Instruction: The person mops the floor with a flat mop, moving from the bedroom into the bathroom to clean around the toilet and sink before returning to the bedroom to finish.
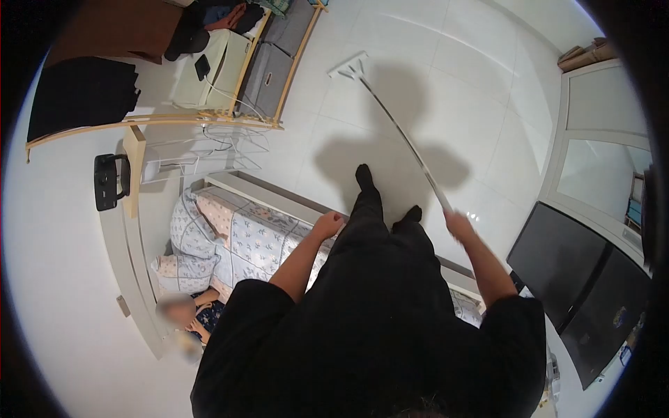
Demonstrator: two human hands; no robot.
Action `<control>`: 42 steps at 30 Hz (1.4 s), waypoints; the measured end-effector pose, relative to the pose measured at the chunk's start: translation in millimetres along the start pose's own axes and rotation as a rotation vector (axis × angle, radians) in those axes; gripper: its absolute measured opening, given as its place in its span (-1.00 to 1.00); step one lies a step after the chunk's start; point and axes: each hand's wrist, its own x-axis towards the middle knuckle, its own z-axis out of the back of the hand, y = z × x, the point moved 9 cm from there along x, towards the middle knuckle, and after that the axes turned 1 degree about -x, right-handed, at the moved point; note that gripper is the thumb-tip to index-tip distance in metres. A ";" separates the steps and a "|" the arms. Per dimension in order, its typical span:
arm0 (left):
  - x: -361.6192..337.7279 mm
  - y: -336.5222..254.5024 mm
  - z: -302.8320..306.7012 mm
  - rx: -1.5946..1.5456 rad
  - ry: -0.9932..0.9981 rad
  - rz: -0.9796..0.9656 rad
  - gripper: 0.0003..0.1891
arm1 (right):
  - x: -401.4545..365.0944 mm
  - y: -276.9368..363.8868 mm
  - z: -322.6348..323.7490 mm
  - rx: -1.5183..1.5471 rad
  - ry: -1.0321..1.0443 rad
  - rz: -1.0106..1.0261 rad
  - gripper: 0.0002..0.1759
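My right hand [458,226] is wrapped around the upper end of a long-handled floor mop [401,131]. The thin metal pole slants away from me to a flat white mop head [348,66] resting on the pale tiles. Beside my hip, my left hand [327,225] is curled closed near the edge of the bed [268,240], with nothing visible in it. My feet in black socks [362,175] are on the floor between the hands and the mop head.
A patterned bed with pillows [191,233] runs along my left, where a person [202,317] lies. Shelving with grey storage boxes [268,76] and a white wire rack [230,150] stand at the far left. Dark panels [564,258] and a pale cabinet [599,104] line the right.
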 end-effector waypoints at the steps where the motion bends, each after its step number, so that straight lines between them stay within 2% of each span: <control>1: 0.3 16.3 11.0 0.023 -0.001 0.020 -0.63 | 57.8 23.0 29.0 -0.008 -0.138 0.150 -0.62; 2: 2.1 34.6 18.5 0.038 -0.001 0.043 -0.62 | 86.5 68.6 92.4 0.116 -0.059 0.101 -0.57; 3: 4.1 57.5 24.4 0.023 -0.002 0.044 -0.62 | 137.5 89.4 115.6 0.178 -0.119 0.125 -0.46; 4: 9.4 82.4 32.0 0.069 -0.009 0.041 -0.62 | 152.1 109.9 158.2 0.320 0.025 -0.187 -0.34; 6: 25.5 101.1 51.6 0.109 -0.019 0.041 -0.62 | 204.2 130.3 198.4 0.284 -0.004 -0.317 -0.32; 8: 31.3 128.1 72.2 -0.101 -0.058 0.191 -0.63 | 230.7 112.7 195.3 0.197 -0.055 -0.266 -0.38; 9: 34.3 131.0 77.5 -0.101 -0.049 0.187 -0.63 | 236.5 100.0 200.5 0.120 -0.122 -0.224 -0.43; 10: 48.4 125.1 84.5 -0.150 -0.062 0.150 -0.63 | 196.3 111.7 206.8 -0.071 -0.132 -0.025 -0.59; 11: 59.8 118.3 92.2 -0.196 -0.071 0.115 -0.64 | 177.3 84.9 176.7 -0.182 -0.137 0.004 -0.69; 12: 68.0 108.6 100.6 -0.184 -0.026 0.128 -0.63 | 144.9 56.6 140.8 -0.211 -0.095 -0.003 -0.69; 14: 96.1 97.7 109.5 -0.183 -0.023 0.095 -0.63 | 36.9 2.8 69.3 -0.230 0.007 -0.203 -0.63; 15: 108.4 93.6 113.2 -0.195 -0.026 0.079 -0.63 | -35.2 0.5 60.3 -0.199 0.000 -0.278 -0.53; 16: 114.8 77.5 123.5 -0.149 0.010 0.061 -0.65 | -102.9 -33.3 24.8 -0.014 0.037 -0.596 -0.46; 17: 120.3 68.2 131.6 -0.158 0.013 0.052 -0.65 | -158.1 -15.0 10.3 -0.155 0.105 -0.407 -0.57; 18: 126.0 57.0 141.8 -0.153 -0.019 0.007 -0.66 | -213.1 -8.6 9.1 -0.151 0.110 -0.587 -0.48; 19: 132.5 46.0 151.9 -0.149 -0.054 -0.038 -0.67 | -250.1 22.4 35.4 0.009 0.027 -0.662 -0.43; 21: 136.6 41.4 159.4 -0.193 -0.050 0.017 -0.65 | -291.6 23.6 26.0 0.034 0.059 -0.898 -0.45; 23: 135.2 38.3 171.3 -0.427 -0.062 0.056 -0.63 | -262.4 28.0 25.4 0.106 0.049 -0.887 -0.47; 24: 130.4 33.2 175.7 -0.426 -0.061 0.035 -0.62 | -242.4 33.6 27.8 0.177 0.041 -0.888 -0.48; 25: 126.3 34.1 178.4 -0.412 -0.056 0.038 -0.62 | -202.4 49.6 49.1 0.287 -0.038 -0.753 -0.52; 26: 120.3 36.9 178.6 -0.328 -0.048 0.040 -0.63 | -155.4 32.2 18.5 0.105 -0.009 -0.522 -0.55; 27: 115.7 38.9 179.0 -0.247 -0.040 0.039 -0.63 | -102.9 32.8 14.1 -0.073 0.026 -0.298 -0.62; 28: 112.4 44.9 178.2 -0.239 -0.036 0.037 -0.63 | -45.0 29.5 18.7 -0.108 0.043 -0.261 -0.70; 32: 94.8 104.7 169.3 -0.208 -0.078 0.080 -0.65 | 162.1 98.3 158.2 -0.060 -0.253 -0.053 -0.71; 33: 88.8 117.8 167.0 -0.211 -0.098 0.119 -0.65 | 216.3 105.8 174.0 -0.063 -0.258 -0.023 -0.68; 34: 84.1 126.2 164.2 -0.216 -0.101 0.125 -0.65 | 249.0 129.1 212.2 -0.009 -0.352 -0.015 -0.63; 35: 76.8 137.1 160.8 -0.215 -0.089 0.134 -0.65 | 262.2 168.6 259.0 0.115 -0.281 0.064 -0.55; 36: 70.1 143.5 156.2 -0.212 -0.074 0.145 -0.65 | 261.8 188.4 289.2 0.405 -0.021 -0.188 -0.47; 37: 63.4 146.2 152.2 -0.207 -0.067 0.159 -0.65 | 276.3 198.2 300.1 0.362 0.077 -0.216 -0.58; 38: 56.9 140.8 154.4 -0.146 -0.081 0.125 -0.64 | 277.6 182.7 304.8 0.538 0.012 -0.395 -0.54; 39: 58.4 130.0 158.0 -0.085 -0.094 0.075 -0.63 | 260.4 173.1 317.4 0.545 -0.049 -0.458 -0.54; 40: 59.1 130.3 148.2 -0.207 0.006 0.173 -0.62 | 258.7 156.0 310.7 0.426 -0.089 -0.401 -0.53; 41: 62.0 119.1 145.1 -0.199 0.025 0.152 -0.62 | 254.0 128.8 295.5 0.300 -0.128 -0.349 -0.52; 42: 67.1 111.1 142.0 -0.254 0.021 0.148 -0.62 | 234.7 107.0 276.6 0.186 -0.195 -0.259 -0.39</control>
